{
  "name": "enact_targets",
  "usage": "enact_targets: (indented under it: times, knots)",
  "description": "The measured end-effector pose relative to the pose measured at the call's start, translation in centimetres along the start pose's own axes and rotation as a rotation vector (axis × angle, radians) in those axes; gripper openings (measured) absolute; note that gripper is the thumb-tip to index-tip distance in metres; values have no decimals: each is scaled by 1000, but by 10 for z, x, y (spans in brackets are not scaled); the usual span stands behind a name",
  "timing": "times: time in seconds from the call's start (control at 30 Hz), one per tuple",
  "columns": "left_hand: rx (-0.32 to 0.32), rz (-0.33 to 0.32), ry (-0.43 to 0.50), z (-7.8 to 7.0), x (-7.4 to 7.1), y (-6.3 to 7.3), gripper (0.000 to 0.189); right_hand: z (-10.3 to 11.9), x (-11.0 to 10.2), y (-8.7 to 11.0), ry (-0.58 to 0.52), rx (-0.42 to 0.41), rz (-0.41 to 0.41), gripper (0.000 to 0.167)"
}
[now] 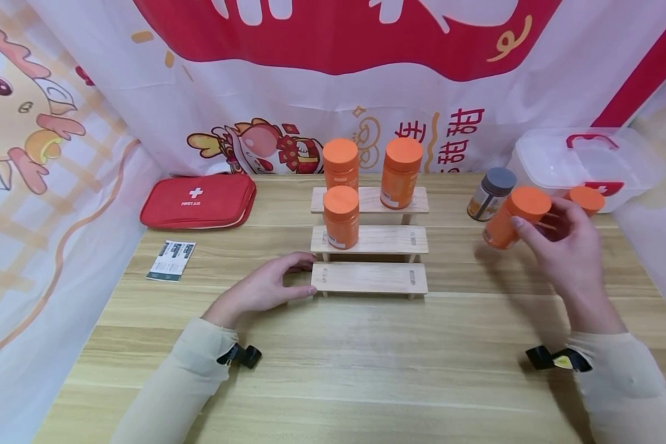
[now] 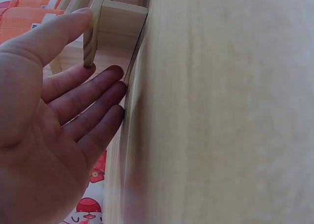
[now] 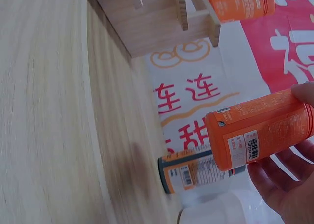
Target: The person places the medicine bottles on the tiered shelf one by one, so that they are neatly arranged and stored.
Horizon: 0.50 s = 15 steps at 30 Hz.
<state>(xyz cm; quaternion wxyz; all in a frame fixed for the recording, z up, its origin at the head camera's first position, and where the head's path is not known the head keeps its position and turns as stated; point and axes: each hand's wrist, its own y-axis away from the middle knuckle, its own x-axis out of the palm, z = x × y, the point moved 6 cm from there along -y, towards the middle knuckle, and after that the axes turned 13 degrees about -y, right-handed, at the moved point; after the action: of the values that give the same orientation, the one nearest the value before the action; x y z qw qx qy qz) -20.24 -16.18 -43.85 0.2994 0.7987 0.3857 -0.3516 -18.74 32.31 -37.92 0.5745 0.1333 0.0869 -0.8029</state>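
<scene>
A three-step wooden display stand (image 1: pixel 366 279) is on the table, with an orange bottle (image 1: pixel 341 219) on its middle step and two more on the top step. My left hand (image 1: pixel 269 283) is at the left end of the lowest step. In the left wrist view its fingers (image 2: pixel 93 103) look fairly straight, and the thumb touches the board's edge. On the right, my right hand (image 1: pixel 574 246) grips an orange-capped bottle (image 1: pixel 510 216), tilted and raised off the table; its label and barcode face the right wrist camera. Beside it stands a grey-capped bottle (image 1: pixel 491 194).
Another orange-capped bottle (image 1: pixel 586 200), partly hidden, is behind my right hand. A clear lidded box (image 1: pixel 544 163) with a red handle stands at the back right. To the left lie a red first-aid pouch (image 1: pixel 197 200) and a printed packet (image 1: pixel 171 260). Printed cloth (image 1: pixel 288 80) hangs behind.
</scene>
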Motion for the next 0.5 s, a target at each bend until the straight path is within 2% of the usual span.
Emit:
enact_targets:
  times: [0.5]
  knots:
    - [2,-1,13,-1,0,1,63,24,23,10,-112,-177,24,62]
